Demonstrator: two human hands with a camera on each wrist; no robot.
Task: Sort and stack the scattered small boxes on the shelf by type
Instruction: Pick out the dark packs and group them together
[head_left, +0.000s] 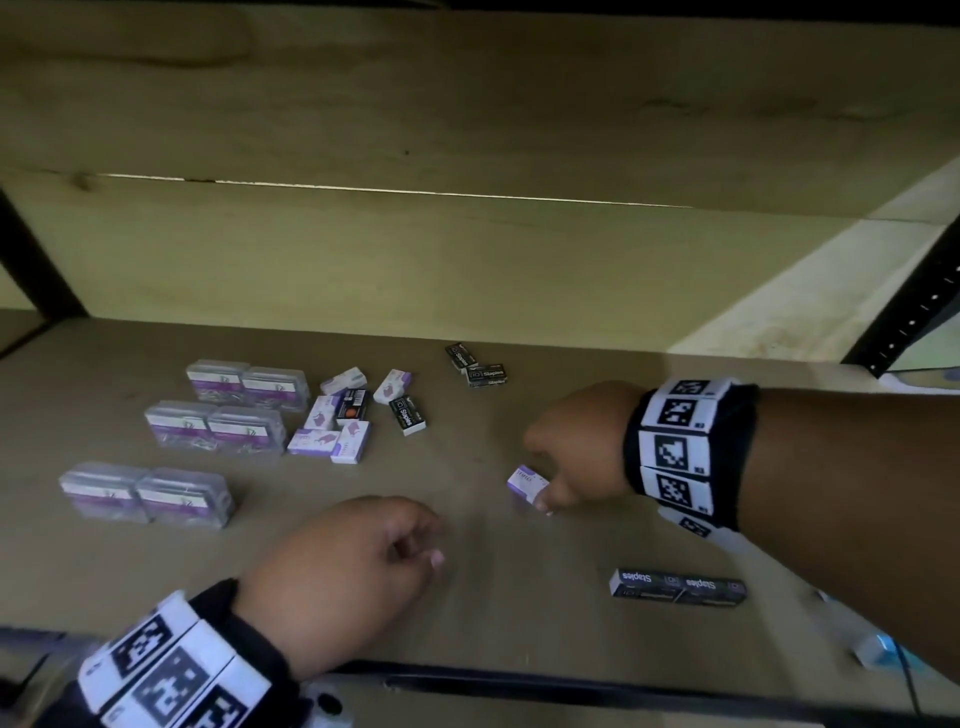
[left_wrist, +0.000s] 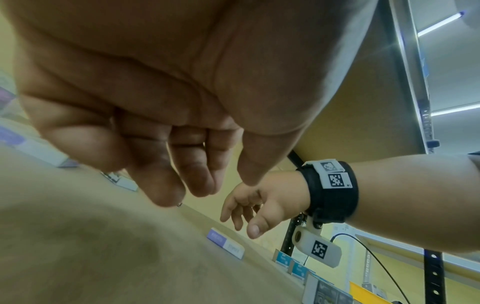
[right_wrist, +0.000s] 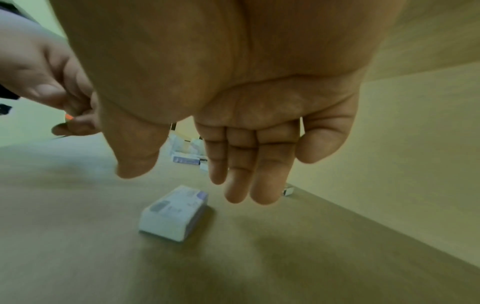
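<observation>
Right wrist view: white-purple box (right_wrist: 174, 212) lies on shelf (right_wrist: 311, 257) just below right hand (right_wrist: 233, 123), fingers extended, nothing held. Risk: fingertips nudge it sideways, grab misses. Left hand (head_left: 343, 561) near, loosely curled, seemingly empty. Mixed pile (head_left: 353, 415) lies beyond.

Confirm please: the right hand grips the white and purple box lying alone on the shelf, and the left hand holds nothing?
Not quite. The right hand does not grip the box; in the right wrist view its fingers hang straight above it, apart. The left hand holds nothing.
</observation>
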